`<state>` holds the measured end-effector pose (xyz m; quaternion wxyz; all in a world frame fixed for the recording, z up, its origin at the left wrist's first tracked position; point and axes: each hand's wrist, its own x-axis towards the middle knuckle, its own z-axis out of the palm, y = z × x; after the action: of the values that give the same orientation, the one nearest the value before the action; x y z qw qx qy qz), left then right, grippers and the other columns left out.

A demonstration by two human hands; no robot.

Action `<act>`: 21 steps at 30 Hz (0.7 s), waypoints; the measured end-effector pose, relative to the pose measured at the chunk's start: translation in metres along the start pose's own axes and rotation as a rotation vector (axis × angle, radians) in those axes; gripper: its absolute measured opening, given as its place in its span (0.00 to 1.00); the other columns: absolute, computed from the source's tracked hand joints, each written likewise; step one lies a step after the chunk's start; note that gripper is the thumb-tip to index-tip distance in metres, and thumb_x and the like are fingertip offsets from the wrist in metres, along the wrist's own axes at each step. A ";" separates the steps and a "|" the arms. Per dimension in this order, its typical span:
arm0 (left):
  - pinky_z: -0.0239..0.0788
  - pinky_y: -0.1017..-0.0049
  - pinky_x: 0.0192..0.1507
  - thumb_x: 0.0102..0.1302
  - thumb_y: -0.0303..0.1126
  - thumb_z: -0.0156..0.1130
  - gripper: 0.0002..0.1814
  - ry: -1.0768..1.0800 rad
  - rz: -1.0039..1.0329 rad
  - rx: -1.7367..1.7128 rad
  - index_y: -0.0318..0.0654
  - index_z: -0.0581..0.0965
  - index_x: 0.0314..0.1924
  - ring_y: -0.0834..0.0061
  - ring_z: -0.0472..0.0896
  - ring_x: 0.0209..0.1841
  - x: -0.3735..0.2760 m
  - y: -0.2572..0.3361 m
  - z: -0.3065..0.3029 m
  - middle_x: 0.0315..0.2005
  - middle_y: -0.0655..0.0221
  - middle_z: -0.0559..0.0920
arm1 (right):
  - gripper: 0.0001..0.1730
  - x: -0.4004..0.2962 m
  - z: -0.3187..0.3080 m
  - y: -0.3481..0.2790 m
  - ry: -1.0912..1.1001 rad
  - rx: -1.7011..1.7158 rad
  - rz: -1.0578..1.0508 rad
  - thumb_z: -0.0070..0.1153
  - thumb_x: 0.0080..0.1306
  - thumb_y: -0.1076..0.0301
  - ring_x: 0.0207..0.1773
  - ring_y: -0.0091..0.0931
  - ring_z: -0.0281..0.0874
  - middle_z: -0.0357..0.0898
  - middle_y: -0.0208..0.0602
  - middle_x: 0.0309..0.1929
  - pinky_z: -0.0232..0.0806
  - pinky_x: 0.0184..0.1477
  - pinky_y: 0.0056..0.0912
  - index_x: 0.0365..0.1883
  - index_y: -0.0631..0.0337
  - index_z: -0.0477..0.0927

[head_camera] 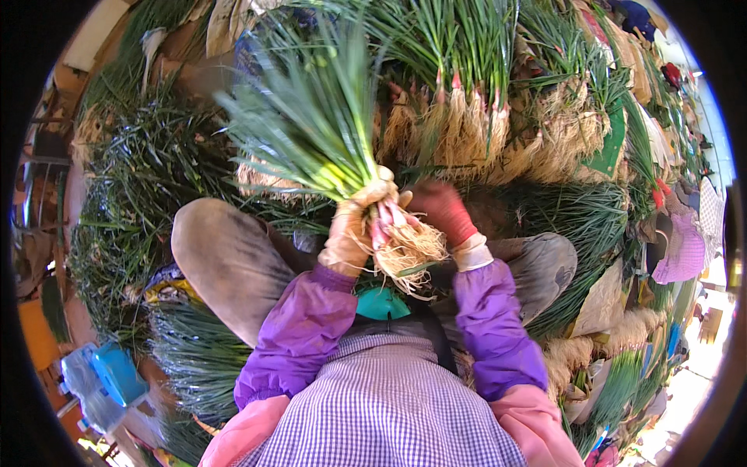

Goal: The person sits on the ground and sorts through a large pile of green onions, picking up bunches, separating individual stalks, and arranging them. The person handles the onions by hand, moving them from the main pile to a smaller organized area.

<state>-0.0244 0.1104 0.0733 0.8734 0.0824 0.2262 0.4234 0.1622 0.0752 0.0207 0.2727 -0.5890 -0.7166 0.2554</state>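
Observation:
My left hand (354, 225), in a pale glove, grips a bunch of spring onions (327, 140) around its lower stalks. The green leaves fan up and to the left. Pinkish bulb ends and a tangle of pale roots (408, 251) hang below the fist, over my lap. Beside the bulbs on the right is my right hand (440, 211) in a red glove with a white cuff. It is blurred, and whether its fingers hold anything cannot be made out. A turquoise object (382, 305) shows under the roots between my crossed legs.
More rooted spring onions (461, 117) stand in front of me. Dark loose leaves (152, 157) are heaped at left, above another green pile (198, 356). Green stalks (583, 233) lie beyond my right knee. Blue and clear plastic containers (105, 379) sit at lower left.

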 end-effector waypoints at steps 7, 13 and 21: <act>0.76 0.54 0.43 0.62 0.26 0.56 0.21 -0.092 0.197 -0.081 0.46 0.71 0.56 0.62 0.79 0.49 0.035 0.040 0.014 0.54 0.64 0.77 | 0.28 0.109 -0.082 -0.030 0.319 -0.561 0.520 0.52 0.63 0.43 0.37 0.36 0.79 0.81 0.39 0.32 0.70 0.39 0.42 0.47 0.59 0.76; 0.75 0.48 0.43 0.64 0.36 0.58 0.32 -0.294 -0.042 -0.272 0.40 0.60 0.66 0.62 0.80 0.37 0.046 0.021 -0.031 0.34 0.66 0.78 | 0.18 0.115 -0.103 0.008 0.437 0.265 0.575 0.57 0.59 0.57 0.36 0.32 0.80 0.83 0.39 0.38 0.71 0.40 0.34 0.42 0.59 0.81; 0.74 0.80 0.33 0.66 0.28 0.54 0.15 0.053 -0.044 0.264 0.28 0.75 0.51 0.77 0.78 0.28 0.056 0.006 -0.007 0.33 0.65 0.82 | 0.15 0.027 -0.040 -0.084 0.282 -0.191 0.163 0.56 0.61 0.55 0.29 0.29 0.79 0.79 0.32 0.25 0.70 0.33 0.35 0.34 0.58 0.80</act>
<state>-0.0015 0.1576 0.0512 0.8577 0.1806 0.3046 0.3727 0.1265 0.0890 0.1103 0.2916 -0.6982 -0.6423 0.1221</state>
